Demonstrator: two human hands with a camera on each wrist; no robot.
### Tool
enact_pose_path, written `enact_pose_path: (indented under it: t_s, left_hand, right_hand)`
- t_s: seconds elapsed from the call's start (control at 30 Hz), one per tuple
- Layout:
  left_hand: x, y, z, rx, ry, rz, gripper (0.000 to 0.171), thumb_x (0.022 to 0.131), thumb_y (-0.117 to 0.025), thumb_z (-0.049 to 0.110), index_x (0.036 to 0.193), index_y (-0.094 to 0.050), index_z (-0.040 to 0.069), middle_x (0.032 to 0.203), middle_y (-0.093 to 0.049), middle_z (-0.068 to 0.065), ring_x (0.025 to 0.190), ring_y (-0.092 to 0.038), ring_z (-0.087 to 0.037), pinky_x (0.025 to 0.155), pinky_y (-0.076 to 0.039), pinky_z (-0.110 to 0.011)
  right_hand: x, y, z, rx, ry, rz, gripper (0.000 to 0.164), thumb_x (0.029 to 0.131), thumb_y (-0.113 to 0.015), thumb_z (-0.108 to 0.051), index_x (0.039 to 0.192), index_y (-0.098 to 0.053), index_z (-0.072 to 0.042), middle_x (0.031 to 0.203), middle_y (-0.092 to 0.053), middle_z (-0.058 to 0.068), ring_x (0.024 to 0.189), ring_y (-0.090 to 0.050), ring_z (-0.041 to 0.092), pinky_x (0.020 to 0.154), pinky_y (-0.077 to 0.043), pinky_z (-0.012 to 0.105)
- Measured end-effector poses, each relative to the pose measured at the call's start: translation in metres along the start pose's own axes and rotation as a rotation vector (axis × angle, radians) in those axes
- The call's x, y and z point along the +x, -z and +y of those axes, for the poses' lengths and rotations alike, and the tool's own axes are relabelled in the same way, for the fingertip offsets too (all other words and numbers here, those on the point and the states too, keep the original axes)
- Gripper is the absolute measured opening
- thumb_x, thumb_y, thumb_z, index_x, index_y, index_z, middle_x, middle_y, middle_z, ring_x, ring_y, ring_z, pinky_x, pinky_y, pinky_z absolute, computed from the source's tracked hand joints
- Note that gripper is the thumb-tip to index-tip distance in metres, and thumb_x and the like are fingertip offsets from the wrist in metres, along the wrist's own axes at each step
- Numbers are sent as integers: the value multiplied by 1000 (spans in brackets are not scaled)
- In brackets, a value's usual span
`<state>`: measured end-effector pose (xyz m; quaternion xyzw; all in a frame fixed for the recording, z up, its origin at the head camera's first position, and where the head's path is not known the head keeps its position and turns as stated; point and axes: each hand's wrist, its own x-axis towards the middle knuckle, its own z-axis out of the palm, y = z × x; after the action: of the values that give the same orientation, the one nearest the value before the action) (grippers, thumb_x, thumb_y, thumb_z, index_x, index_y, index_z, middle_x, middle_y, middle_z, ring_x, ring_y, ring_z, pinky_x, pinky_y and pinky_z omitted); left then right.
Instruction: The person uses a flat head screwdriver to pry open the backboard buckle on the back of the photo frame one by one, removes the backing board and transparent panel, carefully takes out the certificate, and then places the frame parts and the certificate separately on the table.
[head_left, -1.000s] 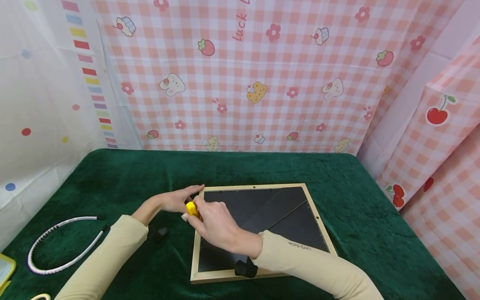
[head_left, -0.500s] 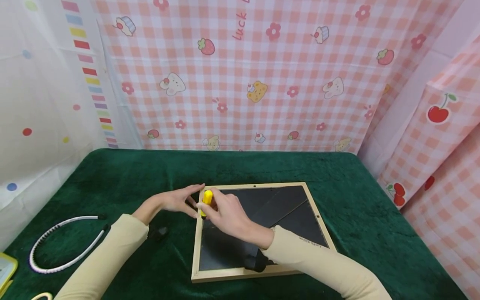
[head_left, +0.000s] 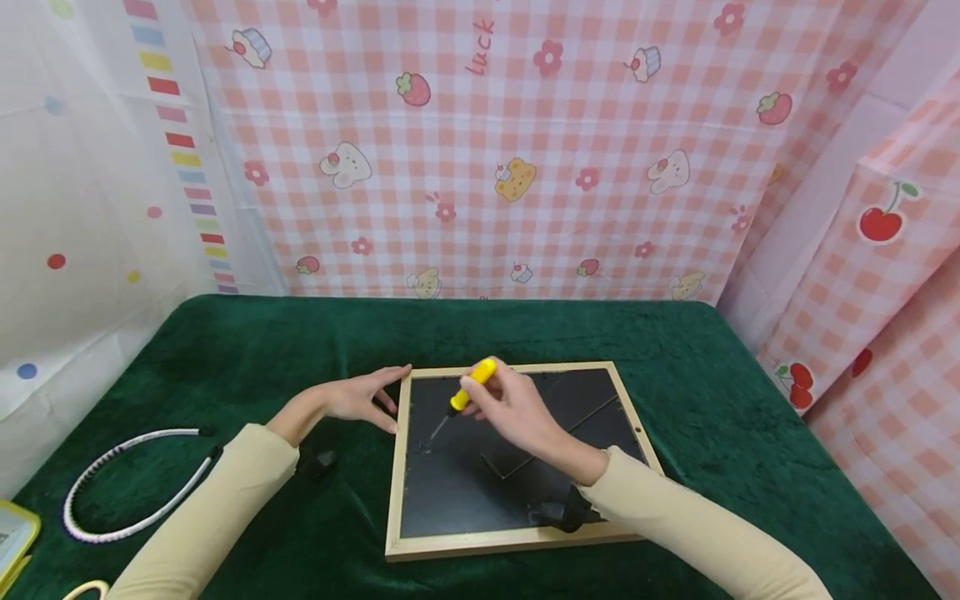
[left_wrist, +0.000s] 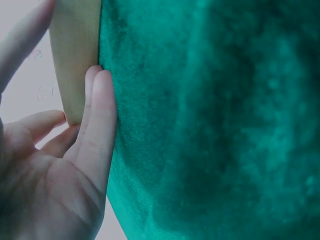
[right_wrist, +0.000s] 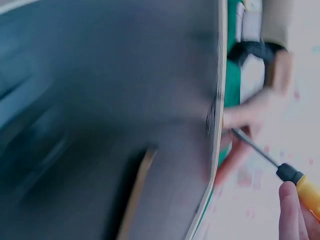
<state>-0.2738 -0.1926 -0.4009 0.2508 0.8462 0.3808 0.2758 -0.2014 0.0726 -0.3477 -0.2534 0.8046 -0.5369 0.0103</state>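
A shallow pale-wood frame [head_left: 442, 547] with a black back panel [head_left: 450, 500] lies on the green cloth. My right hand [head_left: 521, 417] holds a screwdriver [head_left: 472, 387] by its yellow handle above the panel. The screwdriver's thin metal shaft slants down to the left; whether its tip touches the panel I cannot tell. In the right wrist view the screwdriver [right_wrist: 306, 191] shows its black collar. At the upper left of the frame, my left hand [head_left: 354, 400] rests with spread, fairly straight fingers on the side rail. The left wrist view shows those fingers [left_wrist: 102, 100] against the wooden rail [left_wrist: 75, 55].
A white headband [head_left: 105, 533] lies on the green cloth [head_left: 300, 333] at the left. A yellow-edged object [head_left: 15, 542] is cut off at the left border. A thin strut [head_left: 596, 415] lies across the panel. A pink checked curtain [head_left: 450, 150] hangs behind the table.
My right hand has moved right with the screwdriver, away from the frame's left rail and over the panel. The screwdriver's shaft has come into sight. My left hand stays at the rail.
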Motion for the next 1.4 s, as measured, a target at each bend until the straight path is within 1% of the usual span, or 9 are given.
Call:
enact_pose_path:
  t_s: [0.07,0.2,0.4,0.53,0.63,0.83,1.2,1.3,1.4]
  left_hand:
    - [0,0,1,-5,-3,-4,98,74,-73,25,141,-4,5,143,-4,-15,101,-49,-25,78,-44,-35]
    - [1,0,1,-2,-6,-7,98,74,-73,24,141,-4,4,143,-3,-16,100,-48,-25,77,-44,-34]
    - [3,0,2,-8,7,10,93,77,-70,25,141,-6,3,143,-7,-16,98,-52,-23,80,-43,-36]
    - [9,-2,4,-70,28,81,77,83,-63,25,139,-16,1,138,-18,-19,91,-55,-23,75,-46,-36]
    - [16,-4,7,-54,43,163,64,87,-58,25,137,-26,0,131,-27,-21,80,-57,-21,65,-49,-33]
    - [28,-5,14,52,76,250,45,88,-55,17,127,-41,-1,111,-44,-18,63,-58,-18,56,-50,-31]
    - [22,-4,13,114,51,315,24,85,-59,10,104,-57,-4,81,-56,-9,56,-59,-17,51,-49,-29]
    - [16,-4,10,169,44,346,14,84,-60,13,90,-61,1,70,-56,-4,52,-56,-15,49,-48,-28]
    - [12,-5,10,292,7,376,11,85,-60,15,80,-61,5,61,-55,0,49,-52,-12,47,-44,-27]
  right_hand:
    - [-6,19,3,58,-89,54,25,91,-51,-17,105,-50,3,88,-61,15,75,-61,27,67,-50,38]
    - [-16,59,37,146,-242,149,39,90,-50,-33,107,-47,2,94,-60,16,79,-61,24,70,-49,33]
    - [-41,116,82,163,-390,266,61,88,-45,-47,117,-40,6,99,-58,15,82,-61,18,73,-48,29]
    - [-61,148,95,153,-483,249,67,87,-44,-50,116,-38,10,90,-60,9,80,-62,15,73,-48,28]
    - [-74,165,101,149,-556,195,63,88,-44,-47,113,-39,11,83,-61,5,78,-62,15,72,-48,28]
    - [-86,174,108,185,-654,137,62,90,-44,-42,118,-36,12,90,-59,5,83,-60,15,74,-48,32]
    - [-78,170,116,228,-632,68,58,92,-44,-38,118,-38,13,96,-60,7,88,-59,18,77,-47,33]
    - [-75,169,113,167,-619,66,58,90,-46,-41,114,-41,12,95,-62,9,86,-59,18,75,-47,33]
    - [-74,169,107,56,-604,76,59,89,-46,-45,109,-45,11,91,-64,10,82,-59,18,72,-48,34]
